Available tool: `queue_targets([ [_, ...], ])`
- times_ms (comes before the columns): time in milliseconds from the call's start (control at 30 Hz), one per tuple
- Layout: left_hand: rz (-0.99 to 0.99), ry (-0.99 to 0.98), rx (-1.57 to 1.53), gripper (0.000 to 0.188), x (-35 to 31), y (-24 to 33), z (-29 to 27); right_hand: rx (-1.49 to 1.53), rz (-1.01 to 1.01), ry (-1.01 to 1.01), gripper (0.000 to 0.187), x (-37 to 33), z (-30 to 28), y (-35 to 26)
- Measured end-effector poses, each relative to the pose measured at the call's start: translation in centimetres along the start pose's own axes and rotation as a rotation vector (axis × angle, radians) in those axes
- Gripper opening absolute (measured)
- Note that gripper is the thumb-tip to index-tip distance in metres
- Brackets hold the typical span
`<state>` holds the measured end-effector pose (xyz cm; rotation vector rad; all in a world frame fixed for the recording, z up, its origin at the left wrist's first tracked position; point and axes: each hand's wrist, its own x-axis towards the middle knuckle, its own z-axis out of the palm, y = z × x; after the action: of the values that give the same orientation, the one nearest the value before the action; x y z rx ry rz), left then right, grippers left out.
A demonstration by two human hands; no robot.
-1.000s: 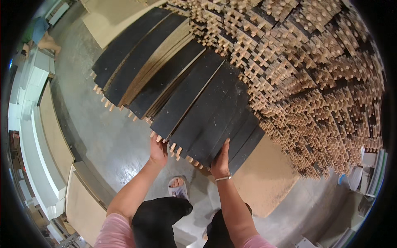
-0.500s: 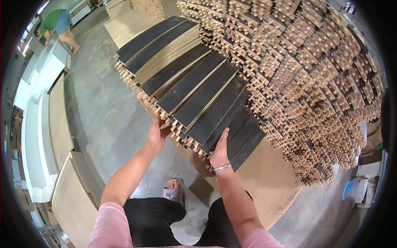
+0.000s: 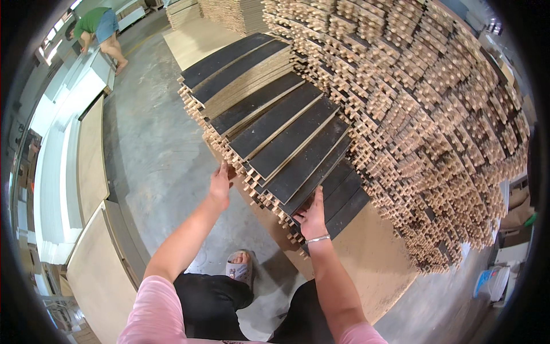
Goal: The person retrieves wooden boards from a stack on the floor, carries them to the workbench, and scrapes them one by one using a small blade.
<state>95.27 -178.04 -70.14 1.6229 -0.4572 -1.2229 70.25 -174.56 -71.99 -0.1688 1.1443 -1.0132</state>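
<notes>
Black-faced wooden boards lie in overlapping stacks in the middle, with pale dowels sticking out along their near-left ends. My left hand is beside these dowel ends with its fingers partly apart; some fingertips are hidden. Further right, my right hand grips the near end of a black board, thumb up on its top and fingers at the dowelled end. A bracelet circles my right wrist.
A tall pile of dowelled boards rises along the right. Brown sheet board lies beneath the stacks. White panels and tan boards stand at left. A person in green bends at far left. A bucket stands at right.
The view has shifted, moving the scene slightly right and down. My left hand has come a little away from the dowel ends. My right hand stays at the near board end.
</notes>
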Motion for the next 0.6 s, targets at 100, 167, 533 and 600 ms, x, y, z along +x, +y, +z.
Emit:
queue_targets([
  [100, 0.276, -0.031, -0.002, 0.048, -0.5, 1.0, -0.8, 0.005, -0.020, 0.029, 0.088, 0.8, -0.3, 0.4],
  [167, 0.287, -0.086, -0.013, 0.046, -0.3, 1.4, -0.1, 0.013, -0.027, 0.027, 0.089, 1.2, -0.8, 0.4],
  [533, 0.188, -0.341, -0.027, 0.074, 1.3, 0.7, 0.2, 0.023, 0.066, 0.025, 0.087, 0.6, -0.6, -0.7],
  [600, 0.137, -0.306, 0.090, 0.072, 0.9, 1.6, 0.6, 0.034, 0.069, 0.017, 0.087, 0.5, -0.7, -1.0],
])
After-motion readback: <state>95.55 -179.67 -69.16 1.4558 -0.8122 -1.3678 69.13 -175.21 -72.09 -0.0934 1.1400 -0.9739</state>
